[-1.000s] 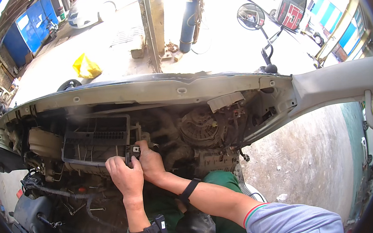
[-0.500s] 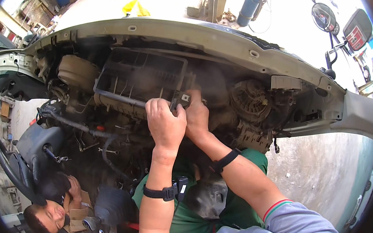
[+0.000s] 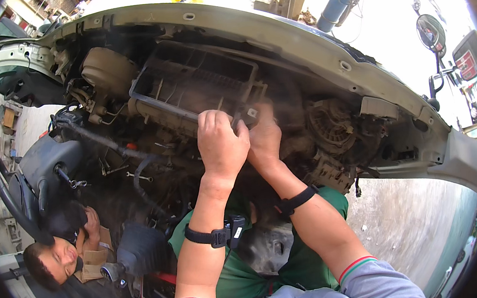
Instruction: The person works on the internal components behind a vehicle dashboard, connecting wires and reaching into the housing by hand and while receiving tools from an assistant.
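Note:
A dusty dark rectangular plastic housing (image 3: 136,87) with an open, ribbed top sits under the metal crossbeam of a stripped vehicle dashboard. My left hand (image 3: 220,145) is closed on the near edge of its frame, close to the right corner, fingertips hidden behind the edge. Beside it, my right hand (image 3: 264,138) is closed around the end piece at that corner, where a small light square clip (image 3: 252,113) shows. Its fingers are partly hidden and dimmed by dust.
A round blower unit (image 3: 331,123) lies right of my hands, a round tan canister (image 3: 107,68) to the left. Wiring, a wrench (image 3: 139,176) and the steering wheel (image 3: 10,194) are at left. A person (image 3: 59,255) is low at the left, beside the gear lever boot (image 3: 145,250).
The view has shifted, so the beam and housing appear higher and further right. Both hands keep their place at the housing's corner. The person at the left has moved slightly.

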{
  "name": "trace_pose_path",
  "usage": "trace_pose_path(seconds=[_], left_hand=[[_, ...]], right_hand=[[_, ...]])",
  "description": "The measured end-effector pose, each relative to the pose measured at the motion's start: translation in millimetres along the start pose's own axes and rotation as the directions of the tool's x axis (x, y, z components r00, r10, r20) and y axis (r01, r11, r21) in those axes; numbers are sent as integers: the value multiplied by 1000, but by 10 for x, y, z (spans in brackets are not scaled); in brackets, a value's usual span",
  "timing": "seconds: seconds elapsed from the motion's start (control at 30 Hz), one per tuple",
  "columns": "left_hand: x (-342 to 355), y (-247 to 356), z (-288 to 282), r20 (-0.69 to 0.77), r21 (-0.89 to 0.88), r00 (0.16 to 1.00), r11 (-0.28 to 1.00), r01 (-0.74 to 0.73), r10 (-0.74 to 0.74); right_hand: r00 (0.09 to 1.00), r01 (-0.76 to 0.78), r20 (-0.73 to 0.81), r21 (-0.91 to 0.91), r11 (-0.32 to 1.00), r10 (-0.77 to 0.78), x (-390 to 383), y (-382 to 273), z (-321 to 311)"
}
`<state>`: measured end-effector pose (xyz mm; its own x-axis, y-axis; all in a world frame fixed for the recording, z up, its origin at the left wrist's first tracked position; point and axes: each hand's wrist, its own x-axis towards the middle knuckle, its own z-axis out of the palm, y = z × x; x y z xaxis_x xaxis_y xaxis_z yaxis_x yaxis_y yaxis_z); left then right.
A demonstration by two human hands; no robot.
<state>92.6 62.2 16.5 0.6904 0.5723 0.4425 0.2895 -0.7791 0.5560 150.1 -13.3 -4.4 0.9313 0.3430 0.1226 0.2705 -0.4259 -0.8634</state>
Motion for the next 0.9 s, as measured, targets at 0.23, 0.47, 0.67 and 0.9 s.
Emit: trace_pose_path(seconds=[0.23,0.47,0.67,0.9], left_hand=[[10,21,10,-33,5,999,1000,4,-4],[-2,1,5,-31,16,1000,1000,-2,2],[-7,-2,11,-51,0,999,1000,-19,19],[-7,-8,-14,-44,7,999,1000,-25,25]], right_hand=[[999,-31,-12,-31,999,30,10,2,1],[1000,-7,-25,-53,999,5,-5,-12,22],[999,-40,1,-26,999,40,5,-27,5],[999,-38,7,-45,998,39,-2,-60,3]])
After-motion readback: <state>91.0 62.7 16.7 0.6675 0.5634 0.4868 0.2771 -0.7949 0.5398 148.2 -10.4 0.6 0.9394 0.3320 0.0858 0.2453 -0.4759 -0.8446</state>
